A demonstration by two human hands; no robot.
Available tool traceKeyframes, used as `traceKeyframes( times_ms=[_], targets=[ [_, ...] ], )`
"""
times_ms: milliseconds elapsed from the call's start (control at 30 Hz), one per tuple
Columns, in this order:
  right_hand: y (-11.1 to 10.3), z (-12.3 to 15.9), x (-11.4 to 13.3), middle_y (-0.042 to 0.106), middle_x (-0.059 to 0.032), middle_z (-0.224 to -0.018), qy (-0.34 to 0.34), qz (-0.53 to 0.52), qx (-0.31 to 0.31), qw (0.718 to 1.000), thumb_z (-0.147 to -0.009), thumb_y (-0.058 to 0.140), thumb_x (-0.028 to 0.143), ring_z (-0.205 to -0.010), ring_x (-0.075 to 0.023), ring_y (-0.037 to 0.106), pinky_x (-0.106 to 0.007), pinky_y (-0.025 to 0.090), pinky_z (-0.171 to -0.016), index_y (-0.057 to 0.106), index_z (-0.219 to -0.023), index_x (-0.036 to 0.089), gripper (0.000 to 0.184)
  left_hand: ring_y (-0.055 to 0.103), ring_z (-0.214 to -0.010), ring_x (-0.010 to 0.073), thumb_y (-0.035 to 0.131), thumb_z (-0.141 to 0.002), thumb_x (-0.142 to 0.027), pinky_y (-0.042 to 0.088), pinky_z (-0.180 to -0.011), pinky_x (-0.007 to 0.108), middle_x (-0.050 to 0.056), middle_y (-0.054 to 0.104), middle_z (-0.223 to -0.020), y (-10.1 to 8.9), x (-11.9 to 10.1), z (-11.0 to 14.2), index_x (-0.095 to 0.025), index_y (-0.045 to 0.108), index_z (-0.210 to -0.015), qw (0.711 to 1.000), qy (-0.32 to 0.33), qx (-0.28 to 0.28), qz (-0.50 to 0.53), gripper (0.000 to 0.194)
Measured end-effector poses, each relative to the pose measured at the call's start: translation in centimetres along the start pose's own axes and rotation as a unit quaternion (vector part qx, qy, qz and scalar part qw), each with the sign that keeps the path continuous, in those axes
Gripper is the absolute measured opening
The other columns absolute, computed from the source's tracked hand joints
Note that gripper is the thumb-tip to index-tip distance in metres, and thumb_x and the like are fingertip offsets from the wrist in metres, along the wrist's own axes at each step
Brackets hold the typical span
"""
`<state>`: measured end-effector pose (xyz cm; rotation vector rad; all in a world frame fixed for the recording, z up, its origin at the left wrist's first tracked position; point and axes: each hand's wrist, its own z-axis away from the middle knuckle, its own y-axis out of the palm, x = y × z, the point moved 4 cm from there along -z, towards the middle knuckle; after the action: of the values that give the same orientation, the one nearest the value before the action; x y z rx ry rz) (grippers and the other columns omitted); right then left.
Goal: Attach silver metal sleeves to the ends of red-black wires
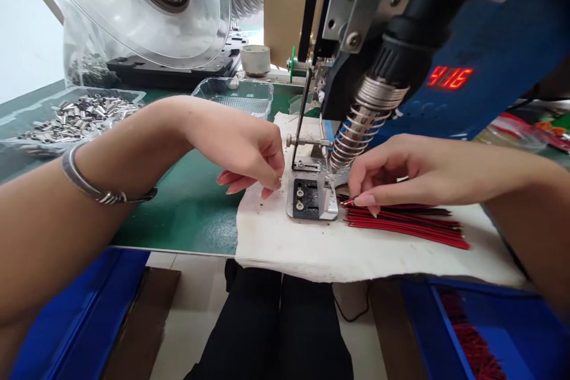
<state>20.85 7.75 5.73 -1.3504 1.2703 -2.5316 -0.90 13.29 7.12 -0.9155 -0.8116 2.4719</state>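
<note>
My left hand (243, 151) is closed in a pinch just left of the small metal fixture (307, 199); what its fingertips hold, if anything, is too small to make out. A bracelet circles that wrist. Between the thumb and fingers of my right hand (401, 172) is a red-and-black wire (350, 202), its bare end pointing left at the fixture. Under this hand lies a bundle of red and black wires (409, 227) on a white cloth (285, 249). The soldering iron (360, 122), wrapped in a coil spring, slants down above the fixture.
A clear tray (84, 116) of small metal sleeves stands at the left, with another clear plastic tray (236, 95) behind my left hand. A round transparent fume hood (155, 6) is at the back left. The blue machine (481, 95) shows red digits. Blue bins (512, 326) sit below.
</note>
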Motion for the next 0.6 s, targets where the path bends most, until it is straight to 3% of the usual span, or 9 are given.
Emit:
traceKeyframes(
  times_ms=[267, 433, 600],
  targets=[
    [0.33, -0.26, 0.41, 0.073, -0.0016, -0.080, -0.016, 0.008, 0.009, 1.000, -0.104, 0.066, 0.050, -0.071, -0.0136, 0.065, -0.022, 0.049, -0.061, 0.073, -0.091, 0.020, 0.033, 0.064, -0.057, 0.0177, 0.062, -0.089, -0.026, 0.047, -0.063, 0.027, 0.005, 0.068, -0.061, -0.16, -0.18, 0.20, -0.018, 0.068, -0.064, 1.000, 0.019, -0.013, 0.002, 0.027],
    [0.56, -0.19, 0.44, 0.074, -0.0009, -0.081, -0.012, 0.009, 0.024, 1.000, -0.104, 0.064, 0.051, -0.070, -0.0134, 0.063, -0.022, 0.047, -0.061, 0.073, -0.092, 0.021, 0.033, 0.061, -0.056, 0.0167, 0.059, -0.088, -0.026, 0.041, -0.059, 0.025, 0.003, 0.064, -0.058, -0.08, -0.20, 0.05, -0.018, 0.080, -0.080, 1.000, 0.026, -0.008, -0.011, 0.024],
    [0.52, 0.02, 0.41, 0.076, -0.0012, -0.085, -0.014, 0.006, 0.027, 1.000, -0.106, 0.062, 0.053, -0.074, -0.0147, 0.065, -0.024, 0.050, -0.066, 0.074, -0.094, 0.022, 0.035, 0.066, -0.060, 0.0186, 0.058, -0.088, -0.022, 0.050, -0.067, 0.025, 0.003, 0.068, -0.062, -0.32, -0.10, -0.11, -0.018, 0.084, -0.098, 1.000, 0.018, -0.011, 0.000, 0.028]
  ],
)
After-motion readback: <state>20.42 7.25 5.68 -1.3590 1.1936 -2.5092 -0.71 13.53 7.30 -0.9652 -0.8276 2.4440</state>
